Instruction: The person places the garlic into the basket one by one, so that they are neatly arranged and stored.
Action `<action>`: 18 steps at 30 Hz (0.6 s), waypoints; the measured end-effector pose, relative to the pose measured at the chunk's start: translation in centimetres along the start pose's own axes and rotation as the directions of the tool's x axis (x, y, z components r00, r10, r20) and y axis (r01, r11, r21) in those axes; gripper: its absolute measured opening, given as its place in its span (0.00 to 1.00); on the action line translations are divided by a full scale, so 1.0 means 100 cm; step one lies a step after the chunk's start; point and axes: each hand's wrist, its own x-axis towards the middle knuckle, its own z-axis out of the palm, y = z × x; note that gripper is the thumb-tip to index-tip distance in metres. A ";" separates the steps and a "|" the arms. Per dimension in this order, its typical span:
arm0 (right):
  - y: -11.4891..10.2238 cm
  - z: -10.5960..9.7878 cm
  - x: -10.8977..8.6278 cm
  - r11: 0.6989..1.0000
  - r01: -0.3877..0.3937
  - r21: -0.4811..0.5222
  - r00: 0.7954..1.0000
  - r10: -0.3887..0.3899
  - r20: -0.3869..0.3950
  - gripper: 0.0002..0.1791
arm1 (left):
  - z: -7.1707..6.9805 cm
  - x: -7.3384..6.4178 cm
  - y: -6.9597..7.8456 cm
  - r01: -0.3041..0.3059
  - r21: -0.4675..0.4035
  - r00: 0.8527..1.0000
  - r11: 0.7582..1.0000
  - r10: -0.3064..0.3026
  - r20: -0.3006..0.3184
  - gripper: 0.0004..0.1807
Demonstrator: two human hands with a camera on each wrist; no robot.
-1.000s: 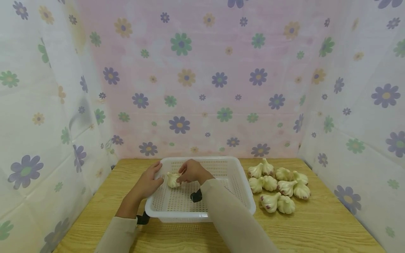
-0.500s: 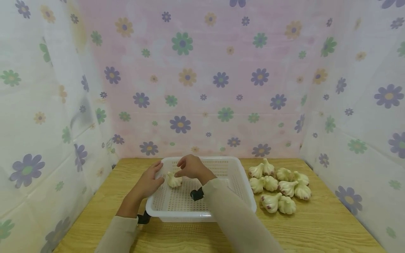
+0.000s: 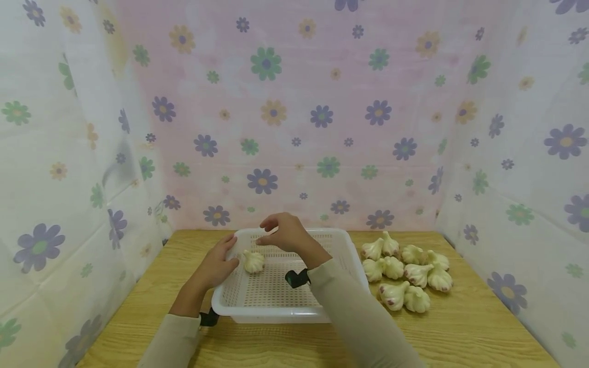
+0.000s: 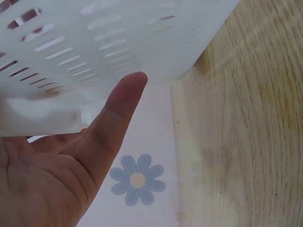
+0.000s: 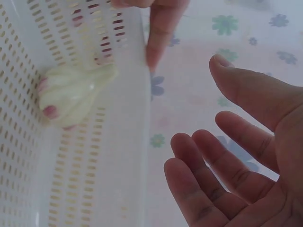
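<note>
A white slotted plastic basket (image 3: pixel 271 311) stands on the table, with one garlic bulb (image 3: pixel 254 262) lying in its left part. My left hand (image 3: pixel 216 266) holds the basket's left rim; in the left wrist view a finger (image 4: pixel 120 109) lies along the slotted wall. My right hand (image 3: pixel 290 232) hovers over the far side of the basket, up and to the right of the bulb. Its fingers are loosely bent and spread from the thumb, with nothing between them, as the right wrist view (image 5: pixel 227 179) also shows.
Several more garlic bulbs (image 3: pixel 416 274) lie grouped on the wooden table (image 3: pixel 465 327) right of the basket. Flower-patterned cloth (image 3: pixel 294 117) encloses the table at the back and both sides. Black wrist cameras (image 3: pixel 296 278) hang below the wrists.
My right hand has let go of the garlic bulb in the basket and moved up and to the right, its fingers spreading. The left hand stays at the rim.
</note>
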 end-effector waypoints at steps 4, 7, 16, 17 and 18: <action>0.001 -0.015 -0.012 1.000 0.014 0.012 1.000 -0.013 -0.023 0.26 | 0.001 0.000 0.002 0.006 0.005 1.000 1.000 -0.006 0.003 0.38; 0.006 -0.025 -0.023 0.999 0.018 0.031 0.999 -0.017 -0.034 0.25 | 0.001 0.000 0.002 0.003 0.007 1.000 1.000 -0.003 0.008 0.38; 0.031 -0.058 -0.063 0.998 0.023 0.063 0.997 -0.019 -0.071 0.24 | 0.000 -0.003 0.007 -0.010 0.053 1.000 0.999 0.009 0.012 0.39; 0.035 -0.062 -0.067 0.998 0.031 0.062 0.997 -0.026 -0.075 0.24 | 0.000 -0.004 0.007 -0.012 0.056 1.000 0.998 0.011 0.014 0.39; 0.039 -0.066 -0.071 0.998 0.034 0.057 0.996 -0.029 -0.079 0.25 | 0.000 -0.004 0.008 -0.011 0.054 1.000 0.998 0.010 0.014 0.39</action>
